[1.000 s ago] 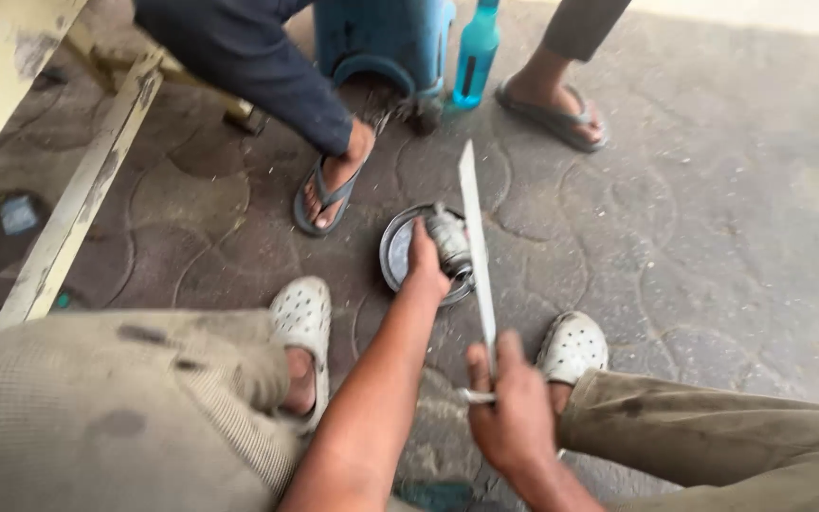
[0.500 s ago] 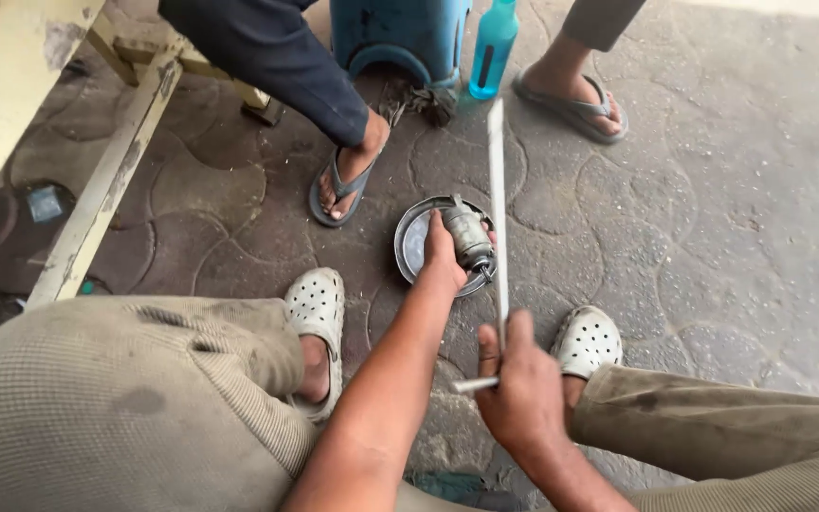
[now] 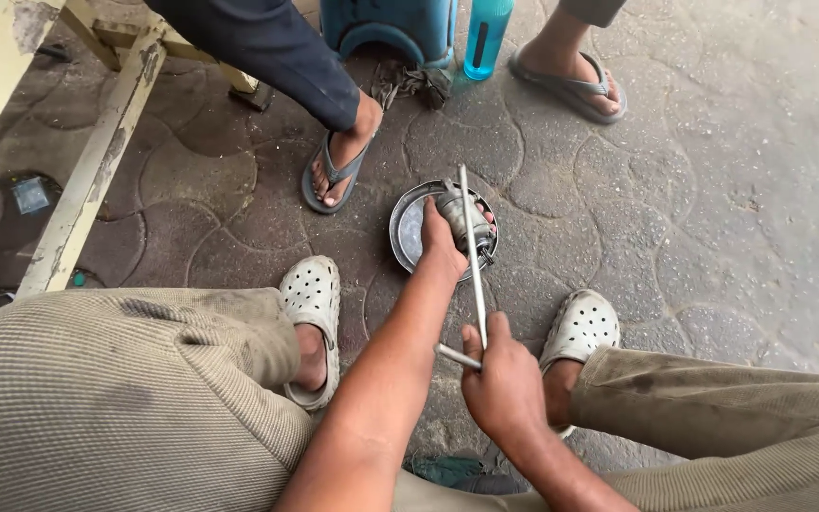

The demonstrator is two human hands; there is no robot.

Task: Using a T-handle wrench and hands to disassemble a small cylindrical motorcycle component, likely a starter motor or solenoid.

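Left hand: the left hand (image 3: 440, 239) is closed around a grey metal part (image 3: 457, 210), holding it over the round metal dish (image 3: 408, 228).
Right hand: the right hand (image 3: 501, 384) grips a long L-shaped metal rod (image 3: 472, 256), whose far end reaches the metal part.
Dish: it stands on the paved floor (image 3: 694, 218), between two white clogs (image 3: 313, 294).
Further out: another person's foot in a sandal (image 3: 338, 166), a blue stool (image 3: 400, 24), a turquoise bottle (image 3: 487, 36).

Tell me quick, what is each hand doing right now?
Left hand: closed around a small grey metal part over the round metal pan.
Right hand: closed on a long L-shaped metal rod, its tip at the part.
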